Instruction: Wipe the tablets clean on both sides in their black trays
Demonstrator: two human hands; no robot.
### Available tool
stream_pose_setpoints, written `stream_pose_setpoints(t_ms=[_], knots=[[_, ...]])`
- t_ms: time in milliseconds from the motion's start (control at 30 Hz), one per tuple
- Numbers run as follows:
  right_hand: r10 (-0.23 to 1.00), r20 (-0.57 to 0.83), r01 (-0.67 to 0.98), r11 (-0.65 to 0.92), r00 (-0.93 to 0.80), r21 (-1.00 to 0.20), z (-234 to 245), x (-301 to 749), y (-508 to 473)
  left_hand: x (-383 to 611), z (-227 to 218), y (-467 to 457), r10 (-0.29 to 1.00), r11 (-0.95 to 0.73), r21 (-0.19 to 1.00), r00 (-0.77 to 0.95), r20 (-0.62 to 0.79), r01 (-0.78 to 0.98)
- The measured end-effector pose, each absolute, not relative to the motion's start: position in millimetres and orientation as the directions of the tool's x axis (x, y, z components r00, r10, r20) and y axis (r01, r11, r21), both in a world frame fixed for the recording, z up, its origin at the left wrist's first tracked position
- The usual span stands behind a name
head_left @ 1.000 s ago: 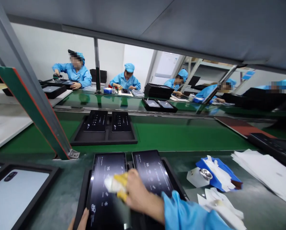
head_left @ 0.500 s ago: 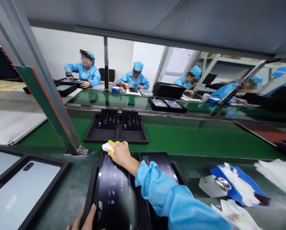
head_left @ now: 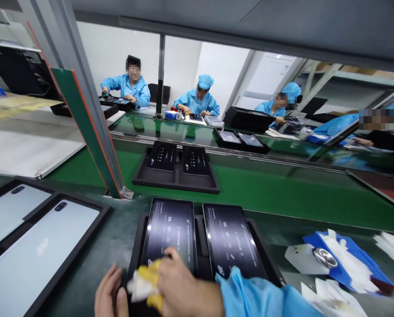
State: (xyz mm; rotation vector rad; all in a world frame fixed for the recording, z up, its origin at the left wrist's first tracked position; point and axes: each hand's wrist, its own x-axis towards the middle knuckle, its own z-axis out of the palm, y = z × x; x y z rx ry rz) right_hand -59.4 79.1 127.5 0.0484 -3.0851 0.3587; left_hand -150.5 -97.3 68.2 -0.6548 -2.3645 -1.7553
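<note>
My right hand [head_left: 180, 281], with yellow covers on some fingers, is closed on a white wiping cloth [head_left: 140, 287] over the near end of a black-screened tablet [head_left: 172, 226]. That tablet lies face up in a black two-slot tray [head_left: 201, 237], beside a second tablet [head_left: 231, 235] with the same printed film. My left hand [head_left: 109, 293] is at the tray's near left side, fingers stretched and nothing seen in them. Its palm is cut off by the frame, and I cannot tell whether it touches the tray. The tablet's near edge is hidden by my right hand.
At left, silver-backed tablets [head_left: 61, 233] lie in another tray. A third tray [head_left: 177, 178] with two tablets sits on the green belt [head_left: 266, 185]. A dispenser bottle [head_left: 307, 259] and a blue box of wipes [head_left: 344, 259] stand right. A metal post [head_left: 94, 132] rises left; co-workers sit opposite.
My right hand has come down the left tablet with the cloth, from its far end to its near end. More of my left hand shows. The whole view has shifted slightly.
</note>
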Motion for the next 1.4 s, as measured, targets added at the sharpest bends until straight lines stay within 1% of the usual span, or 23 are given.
stream_pose_setpoints(t_ms=[33, 100, 167, 200, 233, 367, 467, 533, 567, 600, 633, 733, 767, 800, 833, 933, 1000, 1067, 1133, 1233, 1300, 1333, 1400], knots=[[0.046, 0.033, 0.038, 0.976, -0.998, -0.214, 140.6, -69.6, 93.2, -150.8, 70.6, -99.5, 0.294, 0.226, 0.89, -0.899, 0.325, 0.396], [0.281, 0.018, 0.275, 0.949, -0.959, -0.155, 168.8, -95.0, 124.5, -150.3, 77.4, -102.9, 0.329, 0.229, 0.913, -0.909, 0.255, 0.338], [0.419, 0.072, 0.406, 0.901, -0.905, -0.151, 186.5, -114.4, 142.5, -148.5, 85.9, -104.6, 0.311, 0.225, 0.942, -0.935, 0.172, 0.249], [0.425, 0.087, 0.41, 0.9, -0.901, -0.15, 188.5, -117.5, 141.7, -147.3, 90.2, -104.8, 0.293, 0.216, 0.955, -0.946, 0.138, 0.206], [0.386, 0.096, 0.37, 0.917, -0.918, -0.149, 186.1, -115.0, 133.9, -146.1, 94.0, -104.8, 0.283, 0.203, 0.963, -0.952, 0.115, 0.177], [0.079, 0.136, 0.055, 0.984, -0.987, -0.17, 150.8, -60.8, 62.5, -144.2, 99.2, -103.8, 0.281, 0.168, 0.973, -0.953, 0.109, 0.161], [-0.021, 0.236, -0.076, 0.971, -0.971, -0.227, 131.5, -18.5, 29.2, -145.5, 96.1, -103.5, 0.277, 0.142, 0.973, -0.951, 0.138, 0.183], [-0.062, 0.298, -0.143, 0.956, -0.953, -0.258, 132.3, -10.2, 38.0, -146.3, 95.5, -104.1, 0.284, 0.151, 0.966, -0.945, 0.161, 0.21], [-0.059, 0.324, -0.15, 0.953, -0.944, -0.265, 136.3, -12.5, 51.4, -146.4, 96.3, -104.6, 0.29, 0.161, 0.961, -0.942, 0.17, 0.223], [-0.019, 0.349, -0.118, 0.957, -0.937, -0.266, 141.6, -18.0, 69.3, -146.4, 98.0, -105.2, 0.298, 0.176, 0.955, -0.938, 0.177, 0.237], [0.062, 0.366, -0.041, 0.963, -0.929, -0.266, 147.4, -25.3, 89.7, -146.2, 100.3, -105.8, 0.307, 0.194, 0.949, -0.934, 0.183, 0.249], [0.395, 0.353, 0.307, 0.91, -0.848, -0.28, 159.4, -44.2, 141.1, -145.7, 109.6, -106.7, 0.335, 0.255, 0.918, -0.919, 0.209, 0.302], [0.46, 0.346, 0.378, 0.882, -0.818, -0.28, 159.7, -45.7, 147.4, -145.6, 112.7, -106.6, 0.342, 0.274, 0.905, -0.913, 0.223, 0.324], [0.477, 0.342, 0.399, 0.875, -0.81, -0.274, 157.9, -43.6, 146.1, -145.6, 115.5, -106.3, 0.348, 0.288, 0.894, -0.907, 0.236, 0.343], [0.448, 0.347, 0.373, 0.89, -0.824, -0.262, 154.2, -37.9, 137.3, -145.6, 117.8, -105.8, 0.353, 0.299, 0.885, -0.903, 0.246, 0.358], [0.231, 0.382, 0.151, 0.962, -0.895, -0.229, 137.2, -5.9, 83.2, -145.5, 121.4, -104.4, 0.357, 0.312, 0.871, -0.896, 0.263, 0.38], [0.131, 0.402, 0.022, 0.964, -0.906, -0.264, 128.5, 15.6, 50.6, -145.4, 121.1, -104.1, 0.357, 0.317, 0.865, -0.894, 0.271, 0.389], [0.11, 0.428, -0.037, 0.946, -0.897, -0.321, 128.1, 24.7, 41.8, -145.8, 119.0, -104.5, 0.361, 0.325, 0.856, -0.89, 0.279, 0.401], [0.176, 0.438, 0.012, 0.936, -0.882, -0.351, 136.8, 17.6, 61.1, -146.7, 116.4, -105.2, 0.377, 0.338, 0.846, -0.883, 0.28, 0.413], [0.399, 0.39, 0.266, 0.898, -0.83, -0.352, 154.9, -6.8, 117.7, -146.9, 115.0, -103.5, 0.46, 0.37, 0.821, -0.854, 0.244, 0.434], [0.51, 0.337, 0.398, 0.848, -0.791, -0.35, 160.5, -16.0, 145.1, -144.8, 116.5, -99.7, 0.524, 0.401, 0.793, -0.825, 0.213, 0.46], [0.528, 0.318, 0.421, 0.838, -0.788, -0.348, 160.1, -15.9, 149.7, -143.1, 117.5, -97.3, 0.547, 0.425, 0.769, -0.812, 0.203, 0.478], [0.473, 0.304, 0.37, 0.865, -0.827, -0.339, 154.4, -5.6, 139.8, -139.1, 118.3, -92.8, 0.582, 0.489, 0.685, -0.787, 0.205, 0.541]])
